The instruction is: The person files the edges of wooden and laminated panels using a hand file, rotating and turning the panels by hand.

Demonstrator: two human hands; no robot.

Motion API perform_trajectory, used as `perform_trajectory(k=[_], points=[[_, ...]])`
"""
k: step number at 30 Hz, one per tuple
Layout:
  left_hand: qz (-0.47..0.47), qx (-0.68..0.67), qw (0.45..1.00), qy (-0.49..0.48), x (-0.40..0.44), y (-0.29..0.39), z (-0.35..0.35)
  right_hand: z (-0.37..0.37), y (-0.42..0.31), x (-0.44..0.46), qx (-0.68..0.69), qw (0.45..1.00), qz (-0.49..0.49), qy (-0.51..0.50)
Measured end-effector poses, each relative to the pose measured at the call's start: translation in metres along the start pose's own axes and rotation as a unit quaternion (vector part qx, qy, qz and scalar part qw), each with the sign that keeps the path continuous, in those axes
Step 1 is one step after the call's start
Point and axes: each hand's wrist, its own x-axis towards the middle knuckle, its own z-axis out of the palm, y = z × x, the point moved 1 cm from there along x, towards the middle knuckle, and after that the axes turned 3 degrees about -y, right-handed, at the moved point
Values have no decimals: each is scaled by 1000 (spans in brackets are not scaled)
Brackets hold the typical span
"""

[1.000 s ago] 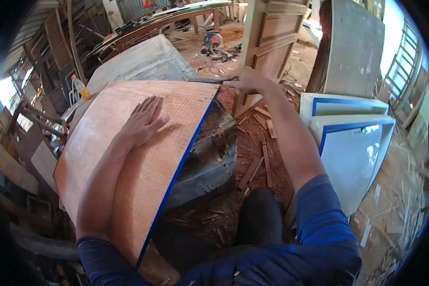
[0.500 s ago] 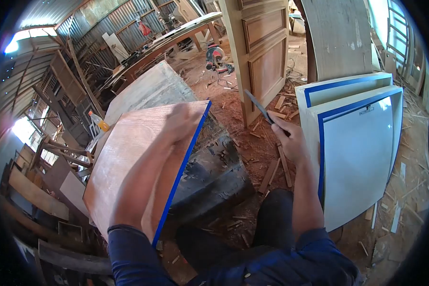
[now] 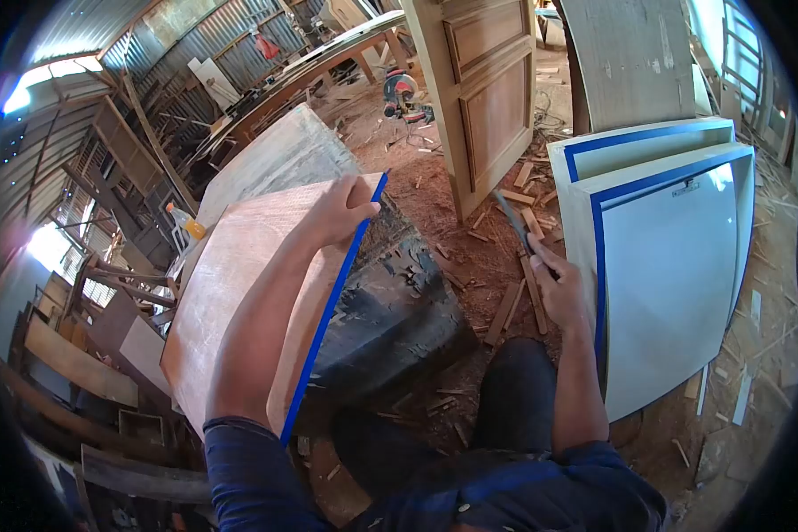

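Note:
A wooden panel [image 3: 239, 257] with reddish wood grain lies slanted on my left, a strip of blue edging [image 3: 328, 315] running along its right edge. My left hand [image 3: 346, 211] is at the panel's upper right corner, fingers curled and thumb pressed on the blue edging. In my right hand [image 3: 559, 279] is a tool with a long, flat grey blade [image 3: 511, 215], held by its dark handle and pointing up and away; whether it is a file or a knife I cannot tell. The blade is apart from the panel.
Beneath the panel is a dark, scuffed block-like support [image 3: 399, 310]. White panels with blue edging [image 3: 665, 293] stand at my right. A panelled wooden door [image 3: 488, 106] stands ahead, a red power saw [image 3: 401, 93] farther back. Offcuts [image 3: 505, 310] and sawdust litter the floor.
My left hand was blurred over the panel; now its thumb and fingers are closed at the blue edge. My right hand has moved lower, with the bladed tool in it.

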Motion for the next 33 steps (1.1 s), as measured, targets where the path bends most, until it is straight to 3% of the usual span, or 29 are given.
perform_trajectory(k=[2,5,8,14,20,23,24,27,28,33], points=[[21,-46,999,-8,19,-26,20,3,-4,1,3,1000,4,-14],[83,-122,989,29,24,5,13,9,-16,-2,4,999,-1,-43],[60,-129,986,89,35,17,13,11,-28,-1,6,999,-10,-48],[56,-167,983,46,27,55,19,8,-44,7,-6,998,0,-68],[102,-285,942,143,34,48,16,18,-72,47,-53,985,31,-160],[121,-261,950,122,19,26,-6,26,-91,68,-69,978,36,-196],[75,-173,980,58,7,18,-21,29,-92,79,-73,973,37,-214],[109,-140,983,50,-11,-22,-2,42,-97,108,-109,955,0,-277],[55,-172,983,-27,-24,-18,-1,47,-98,115,-126,946,-19,-298],[76,-79,994,0,-22,-14,4,52,-94,138,-158,922,-31,-353]])
